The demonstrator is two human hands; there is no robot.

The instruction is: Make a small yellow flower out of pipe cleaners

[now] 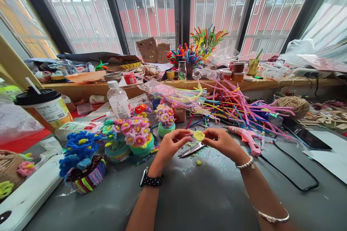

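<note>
A small pale-yellow pipe-cleaner flower (199, 136) is held up between my two hands, above the grey table. My left hand (172, 143) pinches at its left side with thumb and fingertips. From the right, my right hand (221, 143) grips the flower's edge between thumb and fingers. Beneath them lie scissors (192, 150), partly hidden behind the hands. A little yellow fuzzy piece (198, 162) rests nearer to me, amid scattered glitter (187, 168).
Pots of pipe-cleaner flowers (139, 130) stand left, with a blue one (81, 158) closer. Right are a pink glue gun (248, 139) with a black cord, a phone (306, 133) and twine (292, 107). Loose pipe cleaners (233, 103) lie behind. A cup (45, 110) and bottle (118, 99) stand back left.
</note>
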